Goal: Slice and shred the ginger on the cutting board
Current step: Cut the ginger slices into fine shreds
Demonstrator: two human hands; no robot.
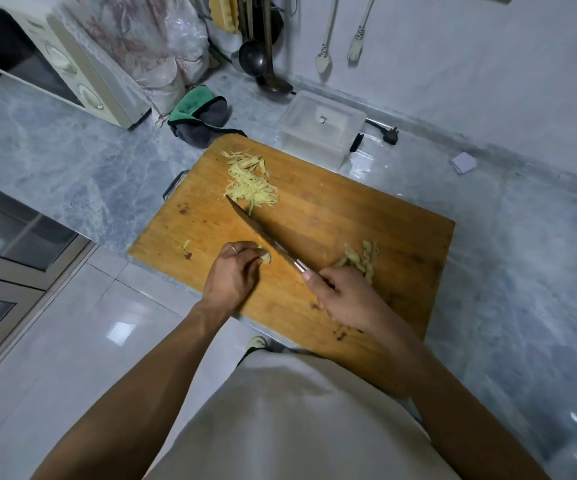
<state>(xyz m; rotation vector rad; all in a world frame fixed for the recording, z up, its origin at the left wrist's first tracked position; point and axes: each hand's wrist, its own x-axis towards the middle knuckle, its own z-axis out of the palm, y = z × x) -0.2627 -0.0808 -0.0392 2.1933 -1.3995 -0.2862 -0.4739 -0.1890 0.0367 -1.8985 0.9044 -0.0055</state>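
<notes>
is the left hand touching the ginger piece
Touching: the head view shows the left hand pinching the ginger piece at its fingertips, beside the knife.

Grey marble counter, white tiled floor, pale wall.

A small pale ginger piece sits near the front left of the wooden cutting board. Thin yellow ginger shreds lie heaped toward the board's far edge. Knobbly ginger peelings lie at the front right.
</notes>
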